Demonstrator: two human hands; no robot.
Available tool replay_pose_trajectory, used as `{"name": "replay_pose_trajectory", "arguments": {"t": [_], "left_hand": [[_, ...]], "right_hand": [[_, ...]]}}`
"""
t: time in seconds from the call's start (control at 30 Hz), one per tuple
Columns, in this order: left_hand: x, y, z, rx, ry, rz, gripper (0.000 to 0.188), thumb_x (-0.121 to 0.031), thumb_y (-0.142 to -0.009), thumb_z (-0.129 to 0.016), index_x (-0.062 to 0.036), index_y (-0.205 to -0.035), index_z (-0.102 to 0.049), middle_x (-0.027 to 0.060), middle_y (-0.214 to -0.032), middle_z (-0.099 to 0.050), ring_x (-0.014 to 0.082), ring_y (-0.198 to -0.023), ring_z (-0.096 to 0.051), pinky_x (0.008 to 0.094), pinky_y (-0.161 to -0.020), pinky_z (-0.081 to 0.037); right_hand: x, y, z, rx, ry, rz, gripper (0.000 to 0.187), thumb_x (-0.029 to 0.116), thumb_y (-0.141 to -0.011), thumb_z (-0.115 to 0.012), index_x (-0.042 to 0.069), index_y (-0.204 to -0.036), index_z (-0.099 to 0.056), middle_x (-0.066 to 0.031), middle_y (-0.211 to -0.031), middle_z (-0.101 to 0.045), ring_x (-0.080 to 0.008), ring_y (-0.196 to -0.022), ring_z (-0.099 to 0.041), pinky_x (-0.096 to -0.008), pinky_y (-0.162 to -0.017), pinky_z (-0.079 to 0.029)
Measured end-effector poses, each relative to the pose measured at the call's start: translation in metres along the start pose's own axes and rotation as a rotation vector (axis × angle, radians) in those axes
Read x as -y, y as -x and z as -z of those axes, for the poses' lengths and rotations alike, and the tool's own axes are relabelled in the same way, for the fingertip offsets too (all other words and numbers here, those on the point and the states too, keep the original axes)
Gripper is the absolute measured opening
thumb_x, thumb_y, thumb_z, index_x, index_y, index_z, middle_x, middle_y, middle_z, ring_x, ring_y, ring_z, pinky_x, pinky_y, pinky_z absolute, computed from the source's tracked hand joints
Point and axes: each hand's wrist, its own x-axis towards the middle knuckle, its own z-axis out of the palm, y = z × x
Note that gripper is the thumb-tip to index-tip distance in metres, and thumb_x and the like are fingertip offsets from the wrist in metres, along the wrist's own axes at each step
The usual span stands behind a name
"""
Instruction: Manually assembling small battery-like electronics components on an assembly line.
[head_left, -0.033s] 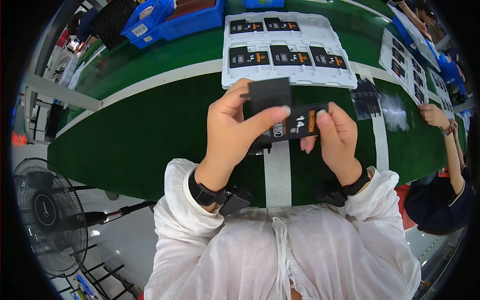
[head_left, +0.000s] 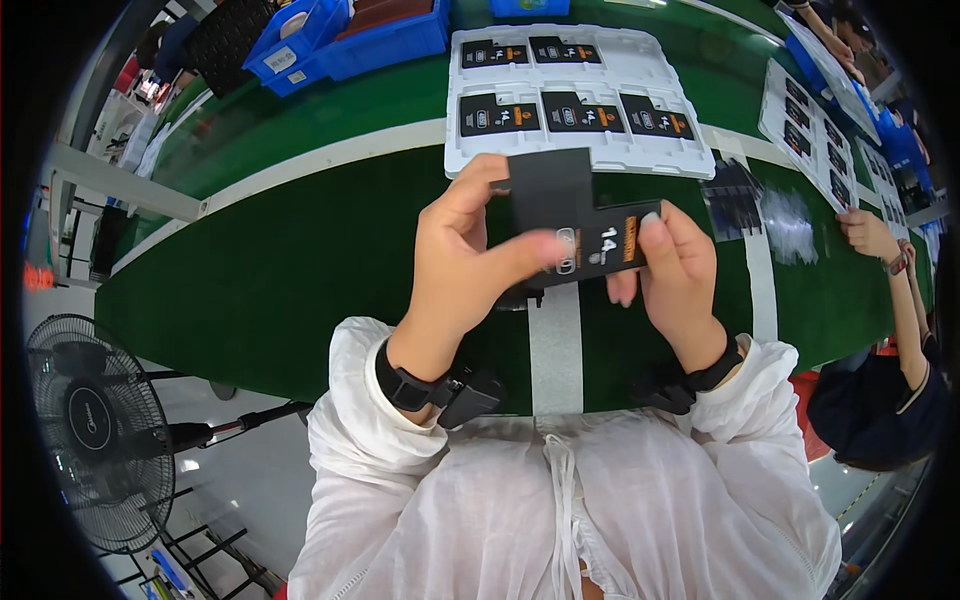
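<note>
Over the near half of the green table, I hold a black L-shaped phone battery (head_left: 553, 190) with white and orange print between both hands. My left hand (head_left: 455, 250) grips its left side, thumb lying across the printed face and slightly blurred. At the opposite end, my right hand (head_left: 682, 270) pinches the orange-marked edge between thumb and fingers. Just beyond my hands lies a white plastic tray (head_left: 640, 68) with several similar batteries (head_left: 582, 112) in its compartments. A small dark piece under the held battery is mostly hidden.
Dark and clear film strips (head_left: 733, 198) lie right of the tray. Blue bins (head_left: 392, 38) stand at the far left. At right, another person's hand (head_left: 870, 235) touches a second white tray (head_left: 812, 135). A black fan (head_left: 98, 420) stands at left, beside the table.
The battery has shifted slightly right and up in my hands. My left thumb has slid a little left across its face, uncovering more of the print.
</note>
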Motion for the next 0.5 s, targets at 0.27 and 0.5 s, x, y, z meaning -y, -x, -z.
{"name": "replay_pose_trajectory", "arguments": {"t": [0.27, 0.5], "left_hand": [[-0.001, -0.009, 0.002, 0.358, 0.159, -0.444, 0.116, -0.026, -0.049, -0.085, 0.0015, -0.136, -0.013, 0.0162, -0.102, -0.058, 0.0242, -0.098, -0.055, 0.0367, -0.092, -0.032], [-0.011, -0.001, 0.001, 0.164, -0.125, -0.293, 0.081, 0.003, -0.064, -0.072, 0.006, -0.131, -0.027, 0.005, -0.069, -0.061, 0.0125, -0.068, -0.058, 0.0252, -0.075, -0.04]], "right_hand": [[-0.009, -0.002, 0.003, 0.614, -0.594, -0.695, 0.038, 0.03, -0.093, -0.041, -0.005, -0.087, -0.054, 0.001, -0.044, -0.039, -0.0061, -0.031, -0.032, -0.0203, -0.029, -0.028], [-0.002, -0.017, 0.009, 0.266, 0.062, -0.166, 0.033, 0.025, -0.094, -0.04, -0.001, -0.096, -0.06, -0.0073, -0.087, -0.063, -0.0121, -0.081, -0.058, -0.024, -0.072, -0.044]]}}
